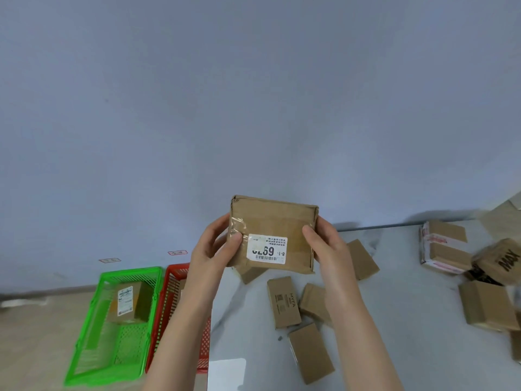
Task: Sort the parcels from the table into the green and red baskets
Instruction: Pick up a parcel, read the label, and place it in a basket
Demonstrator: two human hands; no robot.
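Left hand [215, 246] and right hand [324, 244] grip parcel [277, 221] by side edges, lifted above tabletop [394, 320], label facing camera. Green basket [84, 348] and red basket [162, 314] on floor, left.

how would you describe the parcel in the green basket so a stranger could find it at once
Look low on the left, where the green basket stands on the floor beside the red basket. At its far end lies a brown cardboard parcel. It alone sits within green mesh walls, its white label facing up.
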